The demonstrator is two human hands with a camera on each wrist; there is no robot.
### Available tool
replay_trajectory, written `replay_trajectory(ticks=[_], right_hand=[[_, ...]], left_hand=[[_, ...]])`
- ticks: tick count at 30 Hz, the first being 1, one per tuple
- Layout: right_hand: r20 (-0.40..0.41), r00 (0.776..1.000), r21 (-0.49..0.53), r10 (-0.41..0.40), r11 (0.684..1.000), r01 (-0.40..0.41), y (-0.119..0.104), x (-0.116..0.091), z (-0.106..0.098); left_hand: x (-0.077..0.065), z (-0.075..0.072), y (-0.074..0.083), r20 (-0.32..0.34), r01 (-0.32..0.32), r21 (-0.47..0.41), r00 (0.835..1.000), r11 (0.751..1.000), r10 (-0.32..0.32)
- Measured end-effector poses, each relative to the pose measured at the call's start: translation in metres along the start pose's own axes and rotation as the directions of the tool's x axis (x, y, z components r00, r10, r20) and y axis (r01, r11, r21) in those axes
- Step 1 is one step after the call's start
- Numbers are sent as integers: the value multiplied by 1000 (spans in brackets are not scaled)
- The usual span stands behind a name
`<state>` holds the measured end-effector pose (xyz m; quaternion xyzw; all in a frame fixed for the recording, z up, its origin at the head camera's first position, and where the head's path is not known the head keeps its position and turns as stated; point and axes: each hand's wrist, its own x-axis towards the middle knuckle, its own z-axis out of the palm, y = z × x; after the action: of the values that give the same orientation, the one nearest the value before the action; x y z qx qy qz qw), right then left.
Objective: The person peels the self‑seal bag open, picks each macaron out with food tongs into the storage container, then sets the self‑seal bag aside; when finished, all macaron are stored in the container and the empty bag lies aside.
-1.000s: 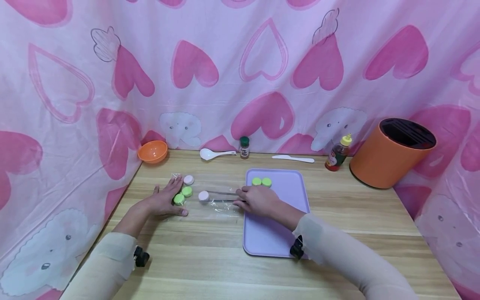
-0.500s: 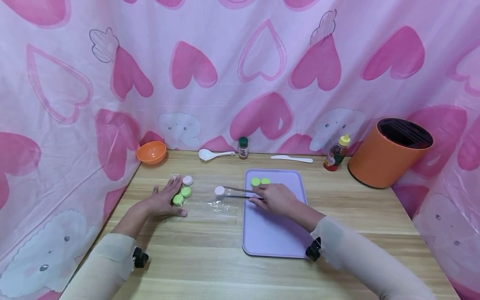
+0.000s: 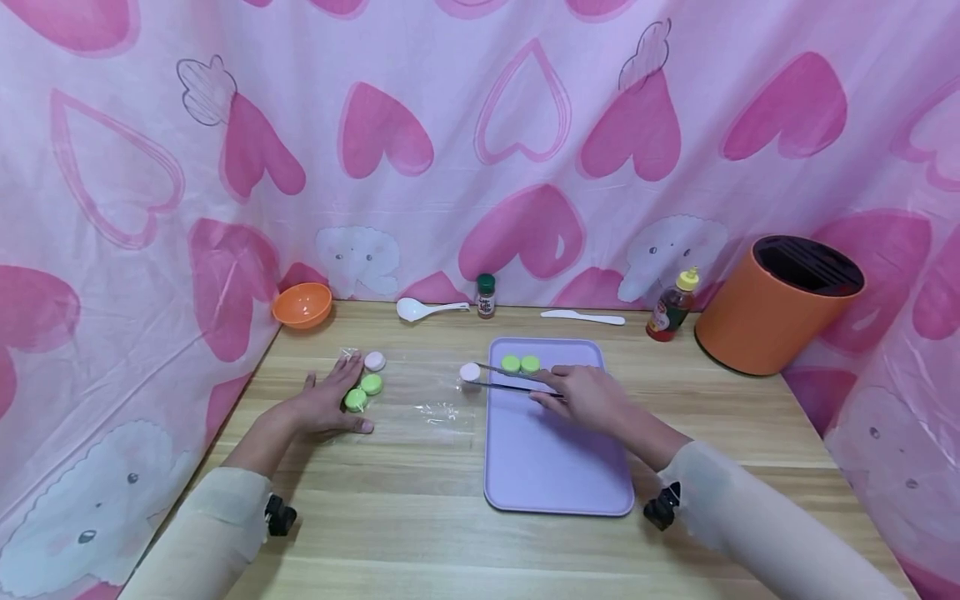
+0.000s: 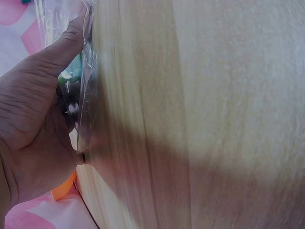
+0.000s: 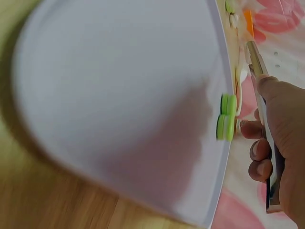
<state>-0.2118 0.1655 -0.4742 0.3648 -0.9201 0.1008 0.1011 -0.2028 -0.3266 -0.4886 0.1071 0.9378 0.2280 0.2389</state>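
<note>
My right hand (image 3: 592, 396) grips a pair of metal tongs (image 5: 258, 62). The tips pinch a pale pink macaron (image 3: 470, 372) in the air at the left edge of the lilac tray (image 3: 555, 467). On the tray's back left part sit two green macarons (image 3: 530, 364), side by side. My left hand (image 3: 326, 404) rests with spread fingers on a clear plastic bag (image 3: 442, 425) lying flat on the table. Beside those fingers, another pink macaron (image 3: 375, 361) and two more green macarons (image 3: 371, 384) lie in or on the bag; which one I cannot tell.
Along the back stand an orange bowl (image 3: 302, 306), a white spoon (image 3: 420, 310), a green-capped spice jar (image 3: 486, 297), a white plastic knife (image 3: 583, 317) and a yellow-capped bottle (image 3: 672, 307). An orange knife block (image 3: 776, 308) is at the back right. Pink curtains enclose the table.
My right hand has moved right with the tongs, carrying the pink macaron from over the bag to the tray's left edge. My left hand has stayed in place.
</note>
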Motion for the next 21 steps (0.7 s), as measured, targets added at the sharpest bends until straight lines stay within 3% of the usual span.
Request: replay_trajectory(ticks=[14,21], right_hand=[[0,993,-10,119,993,-119,31,-28,-15],[60,970,41,235,971,-238,48,-46,-17]], left_hand=[[3,0,-3,1,-3,1,1000,1000,3],[3,2,-3,10,11,-6,1000,1000,-11]])
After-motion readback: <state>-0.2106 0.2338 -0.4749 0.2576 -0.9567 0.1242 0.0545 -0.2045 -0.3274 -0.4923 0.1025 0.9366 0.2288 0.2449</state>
